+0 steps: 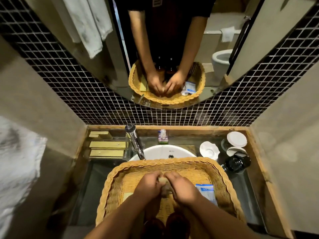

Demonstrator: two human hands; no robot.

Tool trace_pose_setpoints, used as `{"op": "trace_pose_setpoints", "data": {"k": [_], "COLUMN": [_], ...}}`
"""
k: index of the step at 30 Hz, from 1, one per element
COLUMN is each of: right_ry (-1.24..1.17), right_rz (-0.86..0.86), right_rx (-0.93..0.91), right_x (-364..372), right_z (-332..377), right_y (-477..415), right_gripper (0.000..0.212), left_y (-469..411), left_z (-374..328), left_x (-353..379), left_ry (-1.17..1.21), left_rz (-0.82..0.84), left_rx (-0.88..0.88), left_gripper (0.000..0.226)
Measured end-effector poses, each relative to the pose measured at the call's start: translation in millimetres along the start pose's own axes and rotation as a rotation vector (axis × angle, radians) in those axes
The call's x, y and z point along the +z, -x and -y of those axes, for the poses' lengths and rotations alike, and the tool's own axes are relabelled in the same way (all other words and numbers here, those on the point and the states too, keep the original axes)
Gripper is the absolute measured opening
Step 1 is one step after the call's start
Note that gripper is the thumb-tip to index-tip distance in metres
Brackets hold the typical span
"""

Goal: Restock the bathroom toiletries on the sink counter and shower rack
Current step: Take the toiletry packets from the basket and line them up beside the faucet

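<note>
Two dark bottles (pixel 155 227) stand nearest me, at the near end of the basket (pixel 165 162), half hidden under my forearms. Past them my left hand (pixel 149 185) and right hand (pixel 183 187) meet over the middle of the basket. Each grip is closed on the same small tan item (pixel 163 181), fingertips pinching it from either side. I cannot tell what it is, as the fingers cover most of it. A blue-and-white sachet (pixel 206 192) lies on the weave just right of my right hand, and a pale box (pixel 127 197) shows beside my left wrist. The basket sits across the basin (pixel 162 151), close to the tap (pixel 136 142).

I judge the step to be readying this item to go out on the counter (pixel 246 187). To do it well I would pass it to one hand, freeing the other, lift it clear over the woven rim, and steer wide of the tap. Left of the tap a clear tray (pixel 107 144) holds flat boxes. Right of the basin a white dish (pixel 208 150), lidded glasses (pixel 236 139) and a dark cup (pixel 237 163) crowd together, so a slow set-down matters there. A small bottle (pixel 162 136) stands at the back wall, and the mirror (pixel 198 49) above shows both hands on the item.
</note>
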State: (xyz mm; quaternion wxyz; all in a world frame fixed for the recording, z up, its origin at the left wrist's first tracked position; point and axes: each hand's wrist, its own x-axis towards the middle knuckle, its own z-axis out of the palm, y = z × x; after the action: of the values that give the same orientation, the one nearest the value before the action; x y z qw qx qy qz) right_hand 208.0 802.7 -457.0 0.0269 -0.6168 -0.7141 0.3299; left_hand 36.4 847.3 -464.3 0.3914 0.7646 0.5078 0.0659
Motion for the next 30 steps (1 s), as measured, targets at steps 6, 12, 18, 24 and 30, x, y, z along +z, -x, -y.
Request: {"op": "trace_pose_setpoints", "data": {"k": [6, 12, 18, 24, 30], "right_ry": [0.07, 0.094, 0.048, -0.04, -0.077], "right_rz": [-0.254, -0.322, -0.26, -0.181, -0.183], "right_rx": [-0.158, -0.349, -0.305, -0.145, -0.061], "right_x": [-39, -69, -65, -48, -30], "right_z": [47, 127, 193, 215, 212], "right_y": [-13, -67, -131, -194, -247], "right_gripper": [0.032, 0.029, 0.028, 0.031, 0.042], "left_y": [18, 31, 25, -7, -39], "left_z": [-6, 17, 59, 103, 142], "left_x": [-61, -138, -188, -210, -214], "left_ry": [-0.112, -0.172, -0.143, -0.154, -0.345], "left_rz": [-0.227, -0.487, -0.625, -0.572, -0.452], "left_rx": [0.058, -0.032, -0.148, -0.299, -0.489], "left_gripper": [0.014, 0.022, 0.021, 0.034, 0.047]}}
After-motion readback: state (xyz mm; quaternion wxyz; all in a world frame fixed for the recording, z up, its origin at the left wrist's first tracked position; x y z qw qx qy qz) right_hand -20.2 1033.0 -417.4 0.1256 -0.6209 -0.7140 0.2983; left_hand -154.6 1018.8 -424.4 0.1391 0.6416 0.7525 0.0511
